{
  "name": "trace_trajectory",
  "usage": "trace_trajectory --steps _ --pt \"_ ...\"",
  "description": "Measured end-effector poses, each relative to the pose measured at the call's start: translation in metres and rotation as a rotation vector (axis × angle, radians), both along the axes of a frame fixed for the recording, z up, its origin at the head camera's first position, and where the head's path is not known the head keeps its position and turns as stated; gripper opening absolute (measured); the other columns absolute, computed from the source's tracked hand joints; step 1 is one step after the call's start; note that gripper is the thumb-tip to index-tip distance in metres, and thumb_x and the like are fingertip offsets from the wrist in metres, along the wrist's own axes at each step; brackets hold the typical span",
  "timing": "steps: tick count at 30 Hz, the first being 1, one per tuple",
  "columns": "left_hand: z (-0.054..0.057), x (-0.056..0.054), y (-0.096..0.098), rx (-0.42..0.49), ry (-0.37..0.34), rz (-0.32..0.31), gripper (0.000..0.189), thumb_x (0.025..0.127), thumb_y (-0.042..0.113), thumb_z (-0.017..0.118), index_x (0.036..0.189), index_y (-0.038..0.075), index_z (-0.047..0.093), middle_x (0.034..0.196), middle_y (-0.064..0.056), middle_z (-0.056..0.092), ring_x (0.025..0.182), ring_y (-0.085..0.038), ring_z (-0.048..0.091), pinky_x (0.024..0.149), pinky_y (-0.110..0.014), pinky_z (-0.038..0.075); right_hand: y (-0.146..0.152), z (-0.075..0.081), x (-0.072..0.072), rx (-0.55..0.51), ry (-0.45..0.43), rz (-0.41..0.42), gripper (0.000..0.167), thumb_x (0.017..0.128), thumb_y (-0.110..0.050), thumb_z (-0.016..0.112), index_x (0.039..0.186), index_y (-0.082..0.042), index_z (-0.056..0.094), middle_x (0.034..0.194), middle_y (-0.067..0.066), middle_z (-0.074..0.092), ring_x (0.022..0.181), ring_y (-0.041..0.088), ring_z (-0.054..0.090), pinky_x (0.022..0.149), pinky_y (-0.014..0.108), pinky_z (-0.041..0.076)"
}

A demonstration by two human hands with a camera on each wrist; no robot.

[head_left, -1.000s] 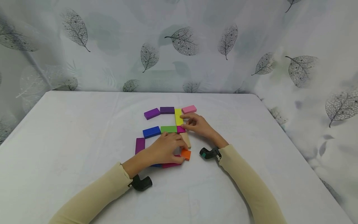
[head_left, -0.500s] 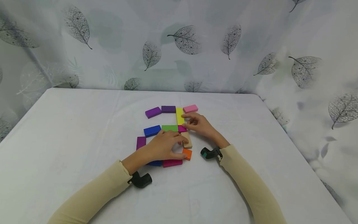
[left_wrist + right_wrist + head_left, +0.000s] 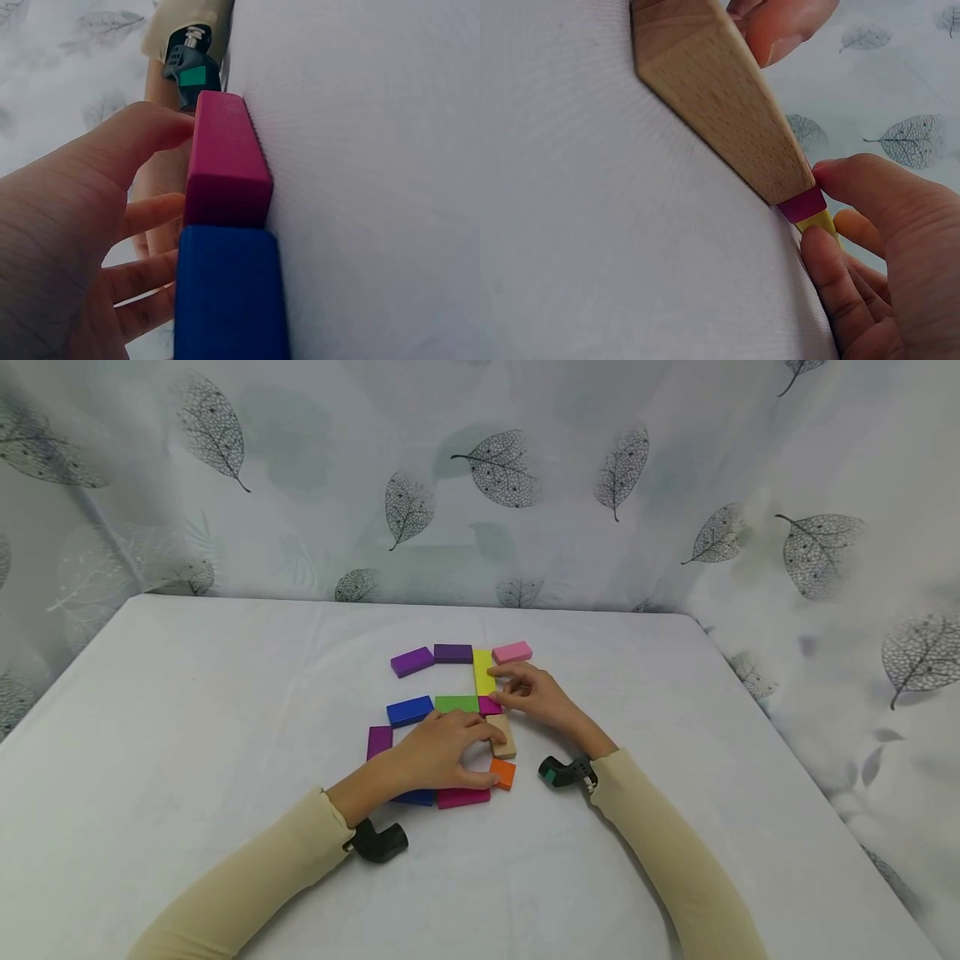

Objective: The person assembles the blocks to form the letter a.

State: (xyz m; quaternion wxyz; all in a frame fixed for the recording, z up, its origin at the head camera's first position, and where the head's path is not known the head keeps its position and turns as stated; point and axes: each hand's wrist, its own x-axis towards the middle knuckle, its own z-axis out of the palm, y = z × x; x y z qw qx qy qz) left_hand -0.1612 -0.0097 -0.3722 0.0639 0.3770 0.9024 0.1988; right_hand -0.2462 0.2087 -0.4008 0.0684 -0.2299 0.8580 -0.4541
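Note:
In the head view, my left hand (image 3: 442, 747) reaches over the lower blocks, thumb tip at the orange block (image 3: 503, 774) and index fingertip over the plain wooden block (image 3: 501, 739). Its other fingers bend behind the magenta block (image 3: 229, 142) in the left wrist view. My right hand (image 3: 536, 693) is at the right side of the row; its index fingertip touches the yellow block (image 3: 483, 672), and the thumb touches the short magenta block (image 3: 489, 705). The right wrist view shows the wooden block standing end to end with that short block.
Blue (image 3: 409, 711), green (image 3: 457, 703) and purple (image 3: 380, 742) blocks lie left of the hands. Violet (image 3: 412, 662), dark purple (image 3: 453, 653) and pink (image 3: 512, 652) ones lie at the back. A lower blue block (image 3: 415, 797) joins the front magenta block. White cloth covers the table (image 3: 225, 693).
My left hand has shifted slightly back and its fingers have spread, baring more of the wooden and orange blocks. The right hand keeps its place; the whole view has shifted slightly.

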Motion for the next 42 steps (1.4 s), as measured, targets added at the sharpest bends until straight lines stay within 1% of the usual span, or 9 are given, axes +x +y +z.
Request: trace_trajectory --steps 4,10,16,19,22,27,31,36,42 --pt "-0.001 -0.001 -0.001 -0.003 -0.010 -0.005 0.052 0.085 0.050 0.069 0.129 0.025 0.060 0.130 -0.002 0.059 0.124 -0.021 0.050 0.104 -0.058 0.034 0.000 0.000 0.000 0.006 0.010 0.002 0.043 0.091 -0.012 0.069 0.131 -0.003 0.059 0.104 0.014 0.062 0.086 0.020 0.058 0.076 0.024 0.047" --pt "0.000 -0.001 -0.001 -0.007 -0.018 -0.007 0.051 0.085 0.049 0.069 0.128 0.025 0.060 0.129 -0.002 0.059 0.124 -0.021 0.049 0.105 -0.058 0.033 0.000 0.000 0.000 0.010 0.012 -0.002 0.042 0.091 -0.011 0.069 0.131 -0.004 0.059 0.105 0.012 0.063 0.086 0.019 0.058 0.076 0.023 0.047" --pt "0.001 -0.001 -0.002 0.008 -0.001 -0.033 0.042 0.085 0.049 0.070 0.118 0.024 0.063 0.114 0.005 0.062 0.112 -0.016 0.053 0.098 -0.051 0.036 0.000 -0.001 0.000 0.004 0.031 0.012 0.042 0.091 -0.011 0.069 0.131 -0.002 0.059 0.103 0.014 0.063 0.085 0.020 0.058 0.076 0.023 0.047" --pt "0.005 -0.003 -0.004 0.026 -0.010 -0.029 0.037 0.086 0.047 0.068 0.115 0.024 0.064 0.109 0.007 0.063 0.104 -0.012 0.055 0.096 -0.050 0.037 0.000 -0.001 0.000 0.007 0.038 0.015 0.042 0.091 -0.010 0.069 0.131 -0.002 0.059 0.104 0.014 0.063 0.085 0.020 0.058 0.076 0.023 0.047" --pt "0.011 -0.005 -0.008 0.049 -0.027 -0.003 0.033 0.090 0.044 0.065 0.114 0.022 0.065 0.108 0.006 0.064 0.101 -0.011 0.057 0.095 -0.050 0.039 0.001 -0.001 0.000 0.008 0.039 0.018 0.042 0.091 -0.010 0.069 0.131 -0.002 0.059 0.104 0.013 0.063 0.085 0.019 0.057 0.076 0.023 0.048" --pt "0.019 -0.009 -0.015 0.084 -0.036 0.026 0.029 0.094 0.042 0.061 0.112 0.020 0.066 0.106 0.006 0.065 0.100 -0.011 0.058 0.089 -0.041 0.043 0.001 -0.003 -0.002 0.002 0.031 0.022 0.042 0.091 -0.010 0.068 0.131 -0.001 0.058 0.103 0.013 0.063 0.085 0.020 0.057 0.075 0.023 0.047" --pt "0.022 -0.012 -0.015 0.103 -0.014 0.017 0.026 0.095 0.039 0.060 0.110 0.019 0.067 0.102 0.007 0.065 0.097 -0.011 0.058 0.086 -0.035 0.044 0.003 -0.002 -0.001 -0.017 0.017 0.018 0.042 0.091 -0.009 0.068 0.131 -0.001 0.059 0.106 0.016 0.064 0.085 0.022 0.057 0.074 0.024 0.046" --pt "0.025 -0.017 -0.014 0.120 0.018 -0.009 0.024 0.095 0.037 0.061 0.108 0.018 0.068 0.100 0.006 0.066 0.093 -0.012 0.060 0.082 -0.030 0.046 0.005 -0.002 0.000 -0.028 0.019 0.015 0.042 0.090 -0.007 0.068 0.130 0.000 0.059 0.114 0.017 0.063 0.086 0.022 0.057 0.075 0.023 0.047" --pt "0.036 -0.026 -0.018 0.139 0.052 -0.018 0.023 0.093 0.031 0.065 0.107 0.013 0.070 0.095 0.002 0.067 0.087 -0.013 0.061 0.074 -0.025 0.049 0.003 -0.004 -0.002 -0.030 0.030 0.032 0.042 0.090 -0.007 0.068 0.131 0.000 0.058 0.114 0.016 0.062 0.086 0.018 0.058 0.076 0.022 0.048"
